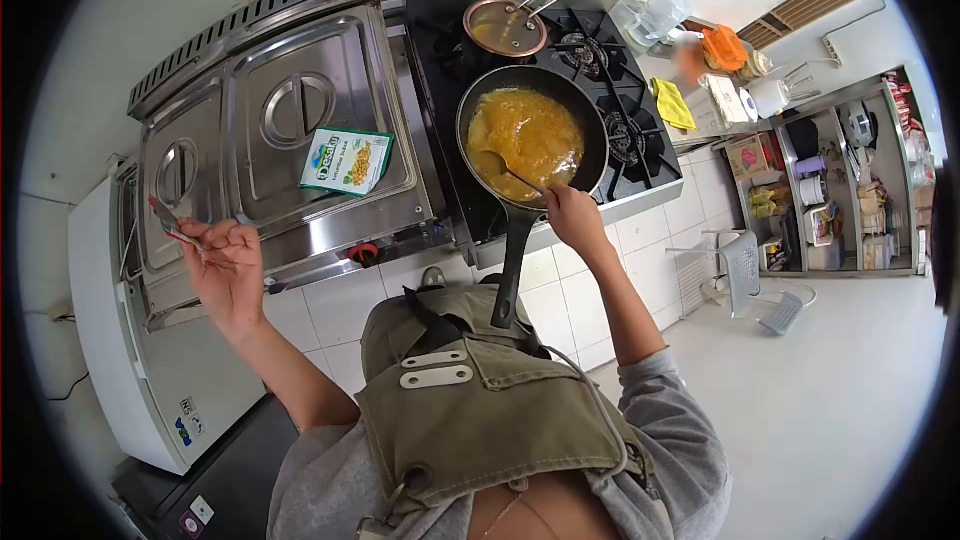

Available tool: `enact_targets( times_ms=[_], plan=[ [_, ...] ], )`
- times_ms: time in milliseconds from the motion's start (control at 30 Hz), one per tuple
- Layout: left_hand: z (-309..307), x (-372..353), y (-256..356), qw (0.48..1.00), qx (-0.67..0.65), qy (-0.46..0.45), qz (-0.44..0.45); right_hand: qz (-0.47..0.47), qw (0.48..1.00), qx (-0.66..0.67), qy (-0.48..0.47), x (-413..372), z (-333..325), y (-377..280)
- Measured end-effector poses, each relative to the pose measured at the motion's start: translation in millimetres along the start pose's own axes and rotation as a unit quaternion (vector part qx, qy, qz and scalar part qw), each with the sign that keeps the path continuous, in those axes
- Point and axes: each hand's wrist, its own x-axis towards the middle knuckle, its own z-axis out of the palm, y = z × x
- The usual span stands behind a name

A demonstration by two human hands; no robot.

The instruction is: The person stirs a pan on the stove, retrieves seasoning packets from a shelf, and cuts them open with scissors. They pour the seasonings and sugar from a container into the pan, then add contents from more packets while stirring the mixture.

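Observation:
A black frying pan point(600, 145) on the stove holds a bubbling yellow-orange liquid. My right hand point(575, 218) grips the handle of a spoon point(489, 163) whose bowl rests in the liquid on the pan's left side. Raised at the left, my left hand point(225, 265) pinches a small red-and-silver sachet point(183, 236) between its fingers; its print is unreadable. A green-and-white Desaku seasoning packet point(347, 161) lies on the steel lid point(255, 155) between my left hand and the pan. The pan's long handle point(513, 265) points toward me.
Behind the pan, a smaller pot with a lid point(505, 28) sits on the black gas stove point(640, 105). A yellow cloth point(673, 104) hangs at the counter edge on the right. Farther right stand a grey chair point(740, 275) and a stocked shelf unit point(830, 190). A white freezer point(110, 340) is at left.

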Motion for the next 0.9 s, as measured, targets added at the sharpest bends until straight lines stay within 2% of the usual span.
enact_targets(
  times_ms=[133,500,767,900],
  plan=[
    [1.8,0.3,-1.7,1.000,0.014,0.008,0.005,0.022,0.996,-0.085,0.012,-6.2,-1.6,3.4],
    [2.0,-2.0,0.9,1.000,0.018,-0.005,-0.003,0.094,0.973,-0.205,0.046,21.7,-6.7,54.7],
    [0.3,-8.0,6.9,1.000,0.023,-0.003,0.003,0.149,0.964,-0.206,0.079,32.4,-22.2,70.5],
    [-1.3,-7.9,7.5,1.000,0.019,-0.012,-0.005,0.103,0.981,-0.157,0.054,27.4,-11.6,64.9]
  ],
)
